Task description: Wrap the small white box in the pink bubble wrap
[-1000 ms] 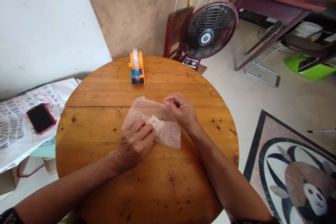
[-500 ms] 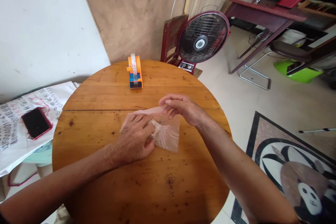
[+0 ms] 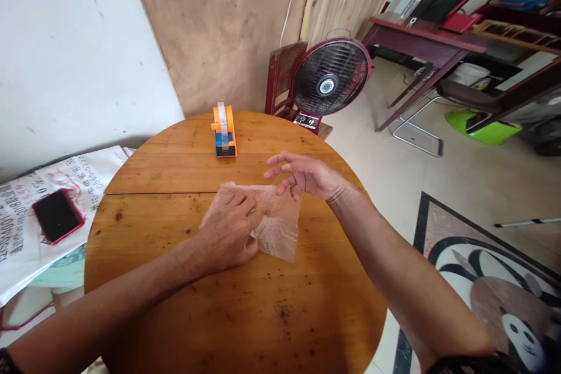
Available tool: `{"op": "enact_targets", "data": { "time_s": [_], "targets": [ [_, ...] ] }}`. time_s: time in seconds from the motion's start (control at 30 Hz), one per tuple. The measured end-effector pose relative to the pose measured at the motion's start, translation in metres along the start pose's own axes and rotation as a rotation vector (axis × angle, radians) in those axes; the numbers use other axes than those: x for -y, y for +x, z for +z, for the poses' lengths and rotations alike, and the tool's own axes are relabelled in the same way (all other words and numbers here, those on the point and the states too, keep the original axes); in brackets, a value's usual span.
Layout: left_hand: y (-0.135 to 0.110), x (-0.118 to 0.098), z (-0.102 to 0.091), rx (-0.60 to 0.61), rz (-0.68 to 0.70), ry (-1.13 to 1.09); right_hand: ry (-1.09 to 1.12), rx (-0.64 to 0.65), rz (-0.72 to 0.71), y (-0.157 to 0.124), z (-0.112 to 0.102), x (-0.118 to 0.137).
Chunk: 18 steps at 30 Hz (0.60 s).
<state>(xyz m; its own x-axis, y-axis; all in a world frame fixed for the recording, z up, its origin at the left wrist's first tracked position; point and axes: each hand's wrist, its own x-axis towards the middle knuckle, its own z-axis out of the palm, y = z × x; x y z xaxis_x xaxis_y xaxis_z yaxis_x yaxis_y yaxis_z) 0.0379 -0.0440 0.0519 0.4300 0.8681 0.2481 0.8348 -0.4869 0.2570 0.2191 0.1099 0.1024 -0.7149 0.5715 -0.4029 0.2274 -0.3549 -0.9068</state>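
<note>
Head view. Left hand palm down, fingers bent over the left part of a sheet of translucent bubble wrap. A small pale item shows at the edge of its fingers, mostly covered; cannot tell whether thumb and fingers pinch it or only press on it. Right hand empty, fingers spread and loosely curled, thumb apart, above the far right corner of the wrap. Contact there: cannot tell.

Key relation: wrap lies on the counter between and below the hands, longer axis running roughly left to right. Its right part, uncovered, sits below and to the left of the right wrist. Right hand is nearer the far right corner; left hand is nearer the small item and the left end.

Farther out: orange-and-blue tape dispenser upright near the counter's far edge, beyond the wrap and apart from both hands. Off the left side, red-edged smartphone on a white printed sack. Past the far edge, electric fan and wooden chair.
</note>
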Motion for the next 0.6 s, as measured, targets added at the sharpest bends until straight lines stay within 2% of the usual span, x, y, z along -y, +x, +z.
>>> {"op": "enact_targets", "data": {
  "time_s": [0.1,0.17,0.3,0.4,0.5,0.6],
  "targets": [
    [0.008,0.003,0.000,0.036,0.002,-0.034,0.027,-0.021,0.024,0.004,-0.009,0.006],
    [0.011,0.004,-0.001,0.061,-0.018,-0.058,0.046,-0.138,-0.034,0.004,-0.016,0.011],
    [0.010,0.005,-0.001,0.042,-0.059,-0.122,-0.047,-0.441,-0.337,-0.010,-0.019,0.016],
    [0.007,0.006,0.001,0.049,-0.079,-0.158,-0.163,-0.547,-0.547,-0.032,-0.006,0.013],
    [0.004,0.007,0.002,0.022,-0.069,-0.179,-0.228,-0.564,-0.610,-0.059,0.012,0.000],
    [0.001,0.008,0.003,-0.036,-0.044,-0.209,-0.244,-0.468,-0.539,-0.086,0.029,-0.018]
  ]
}}
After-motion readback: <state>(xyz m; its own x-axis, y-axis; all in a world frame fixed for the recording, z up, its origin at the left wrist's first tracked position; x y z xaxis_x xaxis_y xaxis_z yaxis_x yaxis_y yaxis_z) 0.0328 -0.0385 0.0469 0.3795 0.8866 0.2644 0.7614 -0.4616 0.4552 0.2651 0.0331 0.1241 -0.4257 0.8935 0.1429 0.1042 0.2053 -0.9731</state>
